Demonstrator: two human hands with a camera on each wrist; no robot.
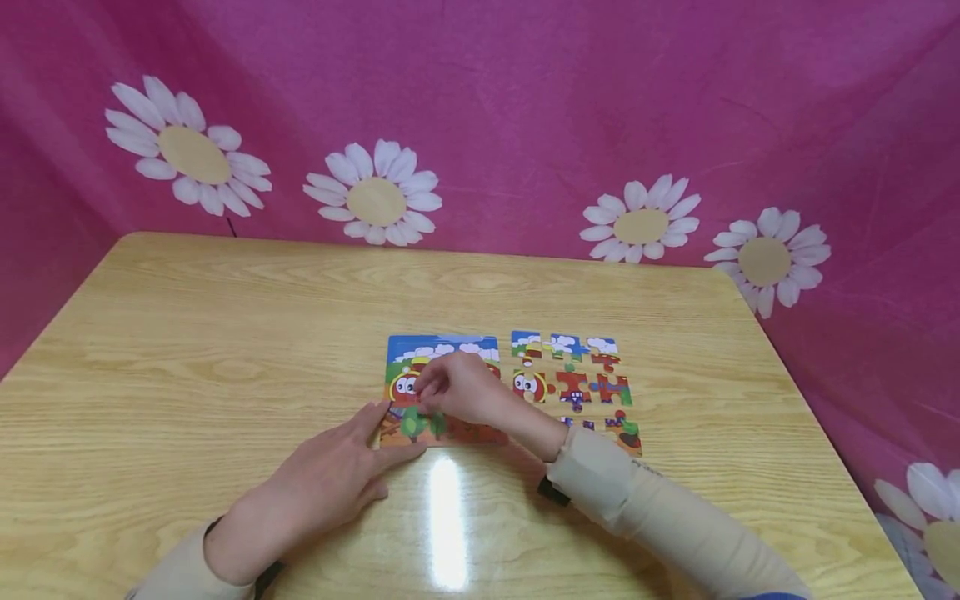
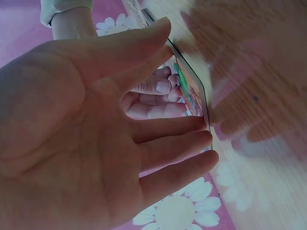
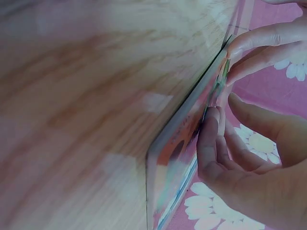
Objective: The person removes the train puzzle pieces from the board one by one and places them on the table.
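A colourful jigsaw puzzle board [image 1: 401,343] lies on the table, showing a red cartoon face, clouds and green trees. My left hand [image 1: 322,475] rests at its lower left corner, fingers outstretched and touching the edge, as the left wrist view also shows. Over the middle of the board is my right hand [image 1: 467,390], fingers bent down onto its surface. In the right wrist view, the thumb of the right hand [image 3: 249,163] stands apart from the fingertips, and no piece shows between them. Part of the picture is hidden beneath this hand.
Right of the board, several loose jigsaw pieces [image 1: 573,387] lie in rows, the lowest partly covered by the right forearm. The wooden table [image 1: 225,333] reaches back to a pink cloth [image 1: 510,108] with large white daisies. Light reflects off the table in front of the board.
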